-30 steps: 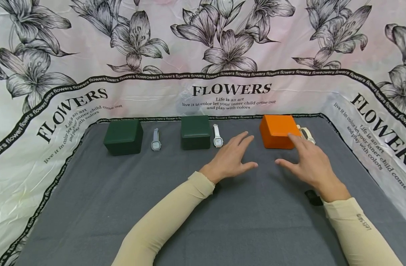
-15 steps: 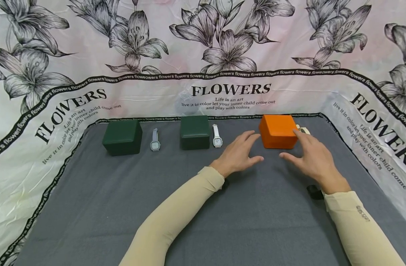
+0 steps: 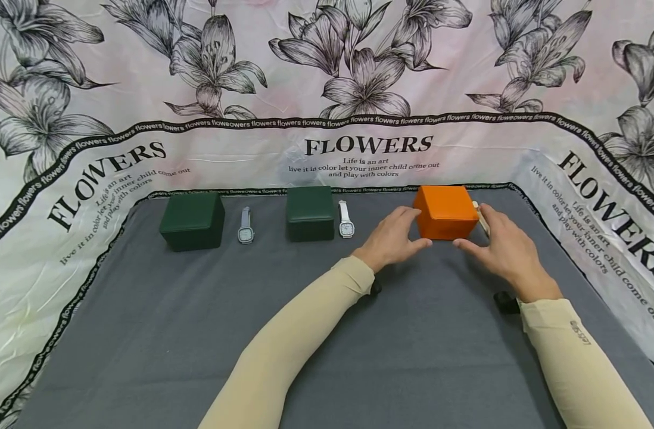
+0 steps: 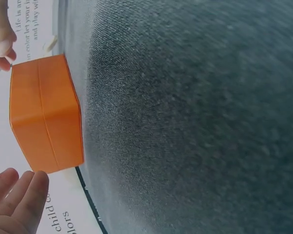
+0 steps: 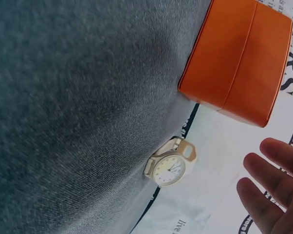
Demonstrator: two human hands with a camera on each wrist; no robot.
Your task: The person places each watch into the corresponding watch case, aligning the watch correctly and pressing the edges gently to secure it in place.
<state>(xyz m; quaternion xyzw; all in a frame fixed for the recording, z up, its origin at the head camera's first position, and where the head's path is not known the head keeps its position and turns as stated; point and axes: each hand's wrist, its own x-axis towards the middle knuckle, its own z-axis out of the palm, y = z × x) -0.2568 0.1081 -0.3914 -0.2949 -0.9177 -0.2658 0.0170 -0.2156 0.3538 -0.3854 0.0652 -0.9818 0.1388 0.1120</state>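
An orange box (image 3: 446,213) with a closed lid stands at the back right of the grey cloth. My left hand (image 3: 394,236) is at its left side, fingers extended, fingertips right at the box's edge in the head view. On the other side my right hand (image 3: 506,250) is spread with the thumb apart, near the box's right side. Neither hand holds anything. A cream wristwatch (image 5: 169,168) with a round dial lies to the right of the box; in the head view my right hand mostly hides it.
Two dark green boxes, one at the left (image 3: 193,221) and one in the middle (image 3: 310,213), stand along the back. A light blue-grey watch (image 3: 245,226) and a white-strapped watch (image 3: 346,220) lie beside them. Behind rises a flower-print cloth (image 3: 367,83).
Both hands have moved forward, the left also rightward, closing in on the orange box's two sides. The boxes and watches stay put; the head view has shifted slightly.
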